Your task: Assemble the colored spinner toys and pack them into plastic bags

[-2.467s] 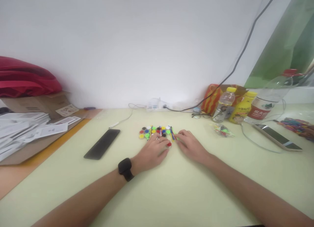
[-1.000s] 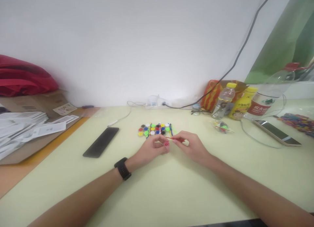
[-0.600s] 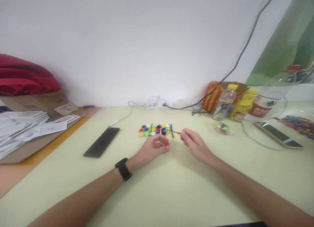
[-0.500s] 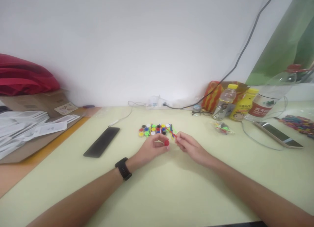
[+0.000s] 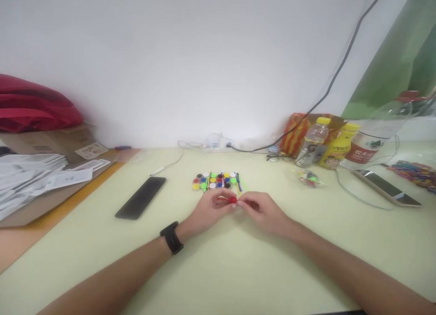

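Holding: your left hand pinches the red cap between thumb and forefinger, just above the table.
Right hand: your right hand has its fingertips pressed together against the cap's right side; what they grip is hidden.
Stick: the red stick runs left from the cap across your left fingers.
Around: coloured caps just behind; black phone left; bag of pieces and bottles right, well apart.
Change: half a second ago your hands were apart, with the stick in your right hand; now they meet at the cap.

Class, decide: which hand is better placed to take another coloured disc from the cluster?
Probably the left hand: the cluster lies straight beyond its fingers, while the right hand sits off to the side.
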`<state>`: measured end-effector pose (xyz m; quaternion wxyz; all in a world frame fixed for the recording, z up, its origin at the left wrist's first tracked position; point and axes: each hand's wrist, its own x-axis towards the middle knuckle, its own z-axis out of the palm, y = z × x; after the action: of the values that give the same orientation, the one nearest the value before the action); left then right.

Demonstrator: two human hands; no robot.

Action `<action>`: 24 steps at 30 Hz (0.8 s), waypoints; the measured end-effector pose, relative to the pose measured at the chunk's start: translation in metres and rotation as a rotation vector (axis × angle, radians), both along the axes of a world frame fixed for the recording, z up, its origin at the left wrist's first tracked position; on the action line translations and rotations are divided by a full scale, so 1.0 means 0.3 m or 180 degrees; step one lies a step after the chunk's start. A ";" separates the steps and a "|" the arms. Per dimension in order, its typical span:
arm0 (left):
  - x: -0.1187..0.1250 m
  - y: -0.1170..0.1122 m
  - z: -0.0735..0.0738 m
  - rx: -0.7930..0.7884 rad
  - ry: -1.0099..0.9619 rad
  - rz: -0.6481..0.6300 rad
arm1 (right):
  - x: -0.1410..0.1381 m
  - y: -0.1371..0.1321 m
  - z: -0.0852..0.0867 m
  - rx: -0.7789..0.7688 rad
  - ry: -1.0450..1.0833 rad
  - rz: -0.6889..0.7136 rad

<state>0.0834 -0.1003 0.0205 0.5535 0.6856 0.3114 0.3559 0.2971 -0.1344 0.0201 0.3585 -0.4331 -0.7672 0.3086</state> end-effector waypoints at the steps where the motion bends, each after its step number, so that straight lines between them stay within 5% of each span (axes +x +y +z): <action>1: 0.000 0.000 -0.001 0.0012 0.0011 -0.0012 | -0.001 -0.002 0.002 0.0041 -0.0033 -0.0004; 24: 0.000 -0.011 0.004 0.0612 0.0272 0.0124 | -0.001 -0.011 -0.005 -0.0157 0.0003 -0.0120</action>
<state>0.0834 -0.1038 0.0217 0.4643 0.7438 0.3124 0.3653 0.2969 -0.1378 0.0185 0.3538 -0.4560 -0.7509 0.3209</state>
